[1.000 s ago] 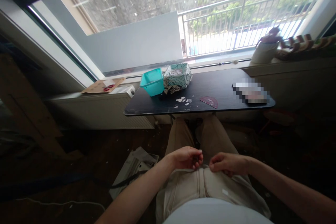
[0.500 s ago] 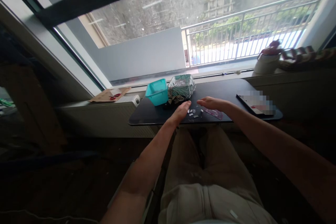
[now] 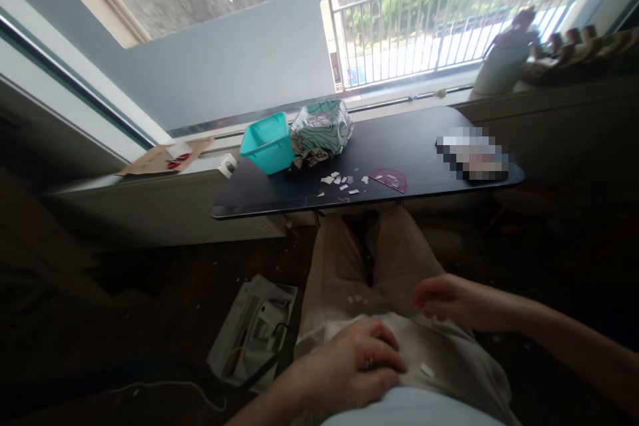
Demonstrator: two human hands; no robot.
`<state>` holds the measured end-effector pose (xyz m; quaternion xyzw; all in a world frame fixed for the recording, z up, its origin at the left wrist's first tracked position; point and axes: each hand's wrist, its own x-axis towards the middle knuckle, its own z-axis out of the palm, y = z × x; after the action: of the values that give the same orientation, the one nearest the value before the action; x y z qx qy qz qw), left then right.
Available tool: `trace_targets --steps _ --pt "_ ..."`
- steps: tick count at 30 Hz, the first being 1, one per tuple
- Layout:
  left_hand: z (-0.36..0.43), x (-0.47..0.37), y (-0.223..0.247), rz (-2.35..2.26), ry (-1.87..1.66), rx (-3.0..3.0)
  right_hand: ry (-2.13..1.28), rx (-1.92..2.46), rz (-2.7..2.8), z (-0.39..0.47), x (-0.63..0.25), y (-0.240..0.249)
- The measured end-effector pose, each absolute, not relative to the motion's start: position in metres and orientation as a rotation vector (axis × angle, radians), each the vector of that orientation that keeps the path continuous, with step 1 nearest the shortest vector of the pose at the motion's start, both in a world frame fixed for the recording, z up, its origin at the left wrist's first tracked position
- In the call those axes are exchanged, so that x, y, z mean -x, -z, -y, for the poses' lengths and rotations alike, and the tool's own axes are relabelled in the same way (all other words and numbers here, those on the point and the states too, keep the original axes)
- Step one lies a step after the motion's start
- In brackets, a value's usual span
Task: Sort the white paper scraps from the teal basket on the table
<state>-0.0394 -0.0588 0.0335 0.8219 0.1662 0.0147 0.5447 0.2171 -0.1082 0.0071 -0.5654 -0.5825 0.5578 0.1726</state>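
Observation:
My left hand point(image 3: 367, 361) lies low over my lap, its fingers apart and loosely bent, with a ring on one finger. It holds nothing that I can see. Above my right thigh hovers my right hand point(image 3: 452, 301), slightly blurred, fingers curled and a gap showing before the thumb. A small white paper scrap point(image 3: 426, 369) rests on my trousers point(image 3: 324, 293) between the hands. Further scraps point(image 3: 358, 299) lie higher up on the trousers. On the dark table, several white paper pieces point(image 3: 343, 187) are scattered beside a pink see-through protractor point(image 3: 392, 178).
The dark table point(image 3: 394, 136) carries a turquoise basket point(image 3: 269, 146), a patterned bag-lined container point(image 3: 322, 130) and a pixelated flat object point(image 3: 474, 154). Red-handled scissors point(image 3: 178, 161) lie on brown paper at left. A white box with a device point(image 3: 267, 329) sits on the floor.
Both hands have come back from the tabletop to my lap. The view has tilted down, showing the paper pieces and protractor uncovered.

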Motion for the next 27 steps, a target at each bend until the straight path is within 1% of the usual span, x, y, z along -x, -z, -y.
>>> trace_targets --steps 3,6,9,11,13,15,18,19,22,27 --pt "0.069 0.049 -0.034 -0.354 0.024 -1.996 -1.671 1.638 1.581 0.129 -0.206 -0.002" --pt "0.066 0.049 -0.032 -0.412 0.002 -2.012 -1.656 1.595 1.639 0.141 -0.194 -0.013" --pt "0.049 0.044 -0.016 -0.685 -0.012 -2.145 -1.596 1.522 1.823 0.148 -0.182 -0.022" --pt "0.031 0.04 0.001 -0.987 0.134 -2.346 -1.55 1.493 1.918 0.149 -0.176 -0.02" --pt "0.014 0.035 0.018 -1.11 0.224 -2.375 -1.578 1.473 1.928 0.148 -0.175 -0.012" --pt "0.001 0.029 0.03 -1.079 0.306 -2.389 -1.688 1.476 1.85 0.143 -0.178 0.0" --pt "-0.005 0.015 0.039 -0.916 0.412 -2.405 -1.97 1.442 1.561 0.128 -0.19 0.02" --pt "-0.005 0.01 0.041 -0.873 0.446 -2.407 -1.986 1.431 1.454 0.121 -0.195 0.026" --pt "-0.001 -0.005 0.049 -0.808 0.546 -2.406 -1.89 1.474 1.38 0.099 -0.209 0.047" --pt "-0.003 -0.011 0.056 -0.802 0.635 -2.375 -1.567 1.717 1.48 0.071 -0.225 0.069"
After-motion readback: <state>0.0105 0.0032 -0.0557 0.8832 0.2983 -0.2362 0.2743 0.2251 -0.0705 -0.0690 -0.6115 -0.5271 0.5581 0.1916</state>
